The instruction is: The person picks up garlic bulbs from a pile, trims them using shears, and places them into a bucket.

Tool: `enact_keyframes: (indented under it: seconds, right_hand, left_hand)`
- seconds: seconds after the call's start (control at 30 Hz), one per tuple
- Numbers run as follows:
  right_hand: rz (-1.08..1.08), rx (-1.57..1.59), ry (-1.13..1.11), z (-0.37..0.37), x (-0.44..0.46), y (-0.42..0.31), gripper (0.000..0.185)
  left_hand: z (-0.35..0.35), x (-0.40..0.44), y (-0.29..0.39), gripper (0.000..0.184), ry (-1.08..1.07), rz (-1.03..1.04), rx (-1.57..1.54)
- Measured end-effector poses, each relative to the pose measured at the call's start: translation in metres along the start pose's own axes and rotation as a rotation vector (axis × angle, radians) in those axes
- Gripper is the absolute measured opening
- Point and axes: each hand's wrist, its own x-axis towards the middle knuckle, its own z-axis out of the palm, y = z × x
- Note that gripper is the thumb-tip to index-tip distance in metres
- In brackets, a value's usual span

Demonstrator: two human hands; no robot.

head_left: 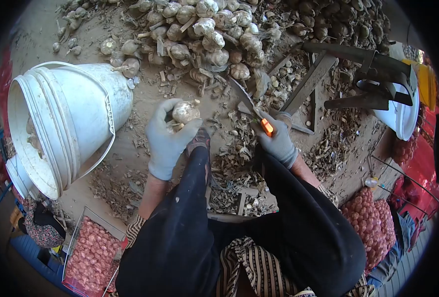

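My left hand (170,136), in a pale grey glove, is closed around a whitish garlic bulb (186,112) with a short cut stub. A second pale piece shows under the bulb between the fingers, but I cannot make out what it is. In my gloved right hand (277,141) is a knife (244,95) with an orange handle, its long blade pointing up and left. The blade is apart from the bulb. Just beyond both hands lies a large heap of garlic bulbs (214,42), some with dry stalks.
On the left a white bucket (93,89) lies tipped, bulbs inside. A wooden frame (311,81) and a dark metal bar (358,54) stand right. Trimmings (234,158) litter the ground. Netted garlic sacks (91,252) lie at both sides; another person (44,225) is far left.
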Motion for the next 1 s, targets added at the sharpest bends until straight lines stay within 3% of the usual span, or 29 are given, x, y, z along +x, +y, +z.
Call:
enact_keyframes:
  seconds: [0.07, 0.1, 0.13, 0.23, 0.3, 0.33, 0.4, 0.47, 0.5, 0.6, 0.7, 0.8, 0.87, 0.9, 0.93, 1.0]
  right_hand:
    - [0.075, 0.120, 0.051, 0.002, 0.000, 0.004, 0.042]
    - [0.147, 0.226, 0.051, 0.002, -0.001, 0.003, 0.040]
    - [0.217, 0.330, 0.050, 0.002, -0.002, 0.003, 0.039]
    - [0.180, 0.329, 0.071, 0.002, -0.003, 0.002, 0.038]
    - [0.174, 0.331, 0.075, 0.001, -0.001, 0.004, 0.039]
    - [0.180, 0.328, 0.076, 0.001, -0.001, 0.006, 0.039]
    - [0.192, 0.317, 0.077, 0.001, -0.001, 0.007, 0.038]
    - [0.239, 0.357, 0.097, 0.001, 0.000, 0.004, 0.037]
    - [0.244, 0.353, 0.093, 0.002, -0.001, 0.006, 0.037]
    - [0.210, 0.296, 0.061, 0.002, -0.002, 0.008, 0.036]
    - [0.171, 0.242, 0.053, 0.000, -0.002, -0.001, 0.037]
    - [0.144, 0.178, 0.046, 0.002, 0.000, 0.000, 0.043]
    - [-0.135, -0.143, 0.066, -0.004, 0.002, -0.008, 0.050]
    - [-0.094, -0.277, -0.010, -0.010, 0.002, -0.019, 0.056]
    - [-0.092, -0.275, -0.010, -0.012, 0.002, -0.020, 0.056]
    - [-0.075, -0.389, -0.131, -0.015, -0.001, -0.020, 0.060]
  left_hand:
    - [-0.037, -0.012, 0.044, 0.053, 0.297, 0.212, 0.163]
    - [-0.062, -0.014, 0.055, 0.054, 0.536, 0.425, 0.313]
    - [-0.080, -0.013, 0.078, 0.057, 0.753, 0.495, 0.220]
    - [-0.177, -0.006, 0.103, 0.066, 1.202, 0.698, 1.227]
    - [-0.186, 0.003, 0.105, 0.065, 1.236, 0.723, 1.618]
    - [-0.166, 0.011, 0.101, 0.057, 1.221, 0.813, 1.489]
    - [-0.107, 0.018, 0.082, 0.046, 0.868, 0.846, 1.196]
    - [-0.048, 0.051, 0.034, 0.026, 0.308, 0.796, 0.772]
    - [-0.019, 0.072, 0.006, 0.024, 0.149, 0.780, 0.797]
    - [0.036, 0.106, -0.075, 0.042, -0.217, 0.554, 0.982]
    - [0.046, 0.115, -0.099, 0.051, -0.212, 0.429, 0.980]
    - [0.047, 0.098, -0.116, 0.056, -0.088, 0.318, 0.621]
    - [0.043, 0.077, -0.122, 0.062, -0.107, -0.048, 0.293]
    - [0.042, 0.064, -0.126, 0.061, -0.065, -0.179, 0.112]
    - [0.038, 0.053, -0.113, 0.046, -0.051, -0.464, -0.166]
    - [0.031, 0.036, -0.128, 0.029, -0.082, -0.733, -0.911]
